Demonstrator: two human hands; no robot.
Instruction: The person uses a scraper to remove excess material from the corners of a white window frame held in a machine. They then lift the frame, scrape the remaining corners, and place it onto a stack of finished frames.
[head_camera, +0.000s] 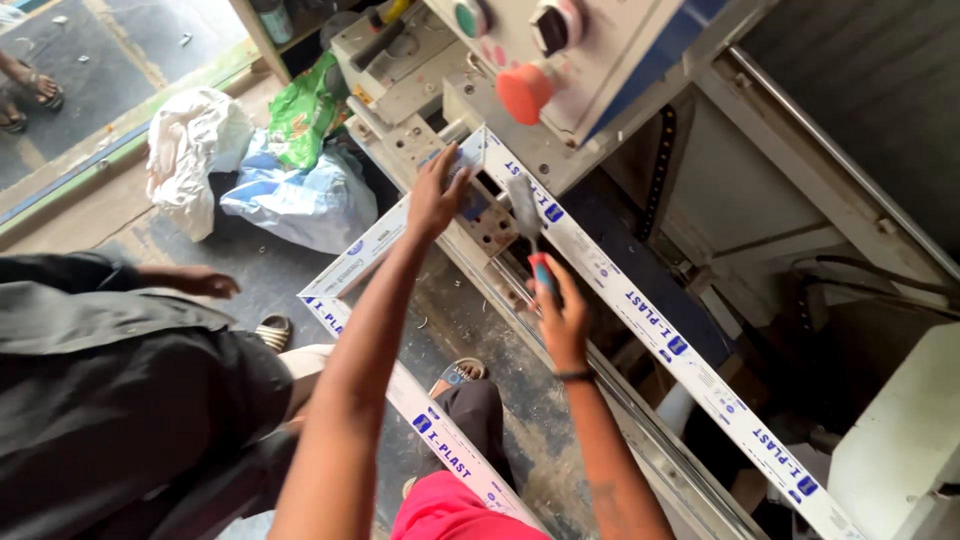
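We press our left hand (436, 200), fingers spread, on the corner of the white window frame (640, 305) lying across the machine (560, 60), while our right hand (560, 318) grips a red-handled scraper (530, 225) against it.

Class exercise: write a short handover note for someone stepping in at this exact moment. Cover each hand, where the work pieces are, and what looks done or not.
Left hand: pressing the white plastic frame profile with blue print at its corner joint on the grey machine bed.
Right hand: gripping a red-and-blue-handled tool, blade tip at the joint.
A second white profile runs back toward the body.
The frame sits in the machine; whether the corner is finished cannot be told.
A seated person in dark clothes is at the left.
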